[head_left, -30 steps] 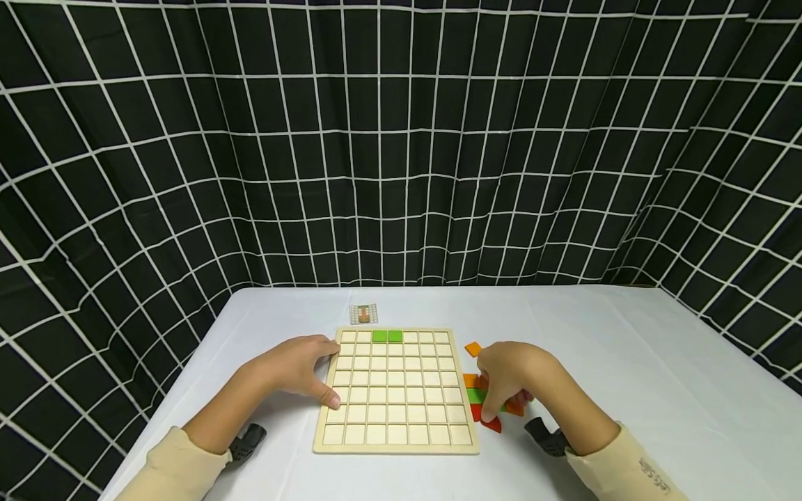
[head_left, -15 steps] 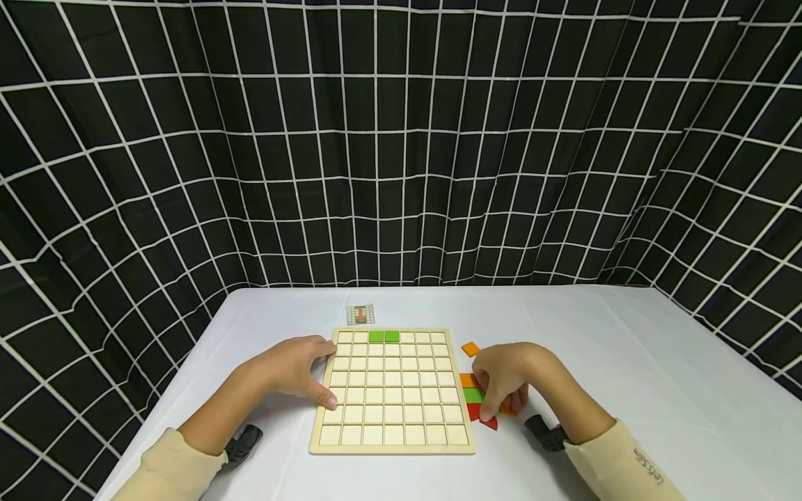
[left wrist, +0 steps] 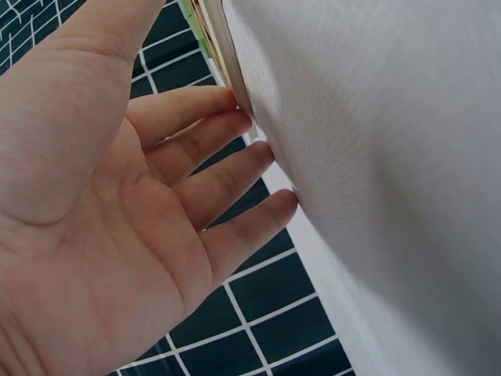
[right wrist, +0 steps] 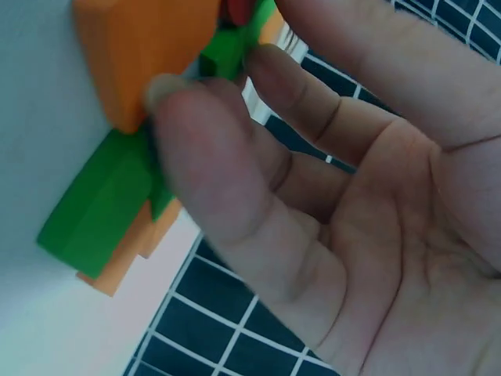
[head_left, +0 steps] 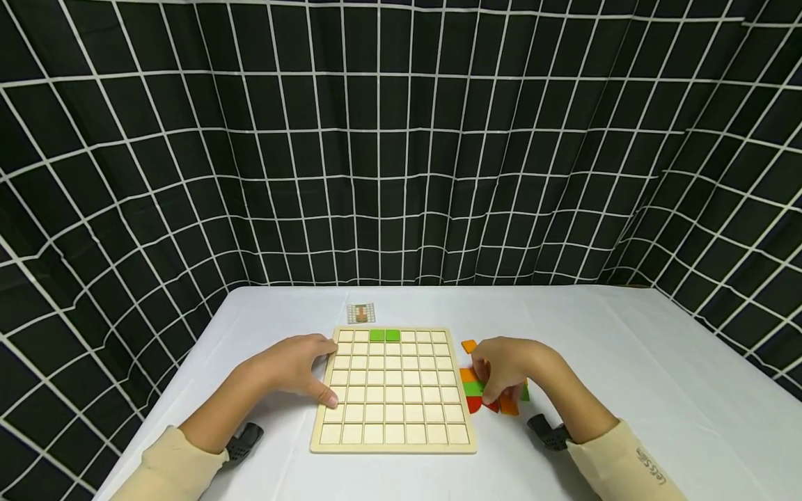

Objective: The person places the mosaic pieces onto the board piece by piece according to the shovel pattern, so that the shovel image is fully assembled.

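Dark lettering (head_left: 651,466) on the right sleeve (head_left: 617,454), right of the board (head_left: 393,394) — "Let's", remaining letters too small to tell

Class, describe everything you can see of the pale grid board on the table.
The board is pale and looks wooden, with a rim and thin strips dividing it into seven rows of seven cells. It lies flat on the white-covered table. Two green tiles fill the third and fourth cells from the left in the far row; the other cells look bare. The left hand touches its left edge.
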A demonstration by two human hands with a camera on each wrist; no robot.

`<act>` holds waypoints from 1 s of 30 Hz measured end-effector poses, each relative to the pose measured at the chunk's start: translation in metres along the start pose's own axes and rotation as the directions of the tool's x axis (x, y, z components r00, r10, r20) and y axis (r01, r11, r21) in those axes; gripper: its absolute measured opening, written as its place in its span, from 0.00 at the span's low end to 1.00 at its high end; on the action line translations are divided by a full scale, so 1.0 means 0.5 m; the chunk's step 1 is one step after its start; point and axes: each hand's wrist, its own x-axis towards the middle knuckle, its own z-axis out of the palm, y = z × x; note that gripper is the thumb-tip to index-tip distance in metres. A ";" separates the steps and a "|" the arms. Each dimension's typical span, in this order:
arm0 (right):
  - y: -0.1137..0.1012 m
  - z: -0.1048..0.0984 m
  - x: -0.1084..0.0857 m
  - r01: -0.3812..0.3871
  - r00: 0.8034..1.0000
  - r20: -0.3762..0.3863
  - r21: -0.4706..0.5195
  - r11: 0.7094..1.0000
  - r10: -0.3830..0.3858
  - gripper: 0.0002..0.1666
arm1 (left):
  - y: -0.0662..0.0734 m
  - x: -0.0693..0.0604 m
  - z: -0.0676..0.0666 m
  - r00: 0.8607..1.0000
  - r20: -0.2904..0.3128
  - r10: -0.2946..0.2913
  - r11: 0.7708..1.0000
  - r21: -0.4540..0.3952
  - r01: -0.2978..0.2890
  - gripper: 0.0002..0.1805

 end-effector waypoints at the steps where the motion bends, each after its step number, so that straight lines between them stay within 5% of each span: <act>1: 0.003 -0.001 0.003 0.006 1.000 -0.007 0.009 1.000 -0.006 0.15 | 0.000 0.000 0.000 1.000 0.001 0.000 1.000 0.002 0.000 0.48; 11: 0.032 -0.015 0.015 0.060 0.996 -0.063 -0.102 0.993 -0.066 0.10 | -0.004 0.005 0.011 1.000 0.002 0.025 1.000 0.007 -0.025 0.46; 16: 0.048 -0.027 -0.006 -0.068 0.997 -0.047 -0.148 0.987 0.061 0.14 | -0.002 0.007 0.012 0.999 0.005 0.035 0.999 0.015 -0.035 0.45; 22: 0.062 -0.029 -0.009 -0.239 0.971 -0.017 -0.142 0.961 0.239 0.26 | 0.000 0.005 0.008 1.000 0.009 0.023 1.000 0.010 -0.023 0.46; 30: 0.068 -0.037 0.005 -0.095 0.995 0.008 -0.095 0.991 0.096 0.16 | -0.001 0.001 0.003 1.000 0.003 -0.007 1.000 0.009 0.007 0.49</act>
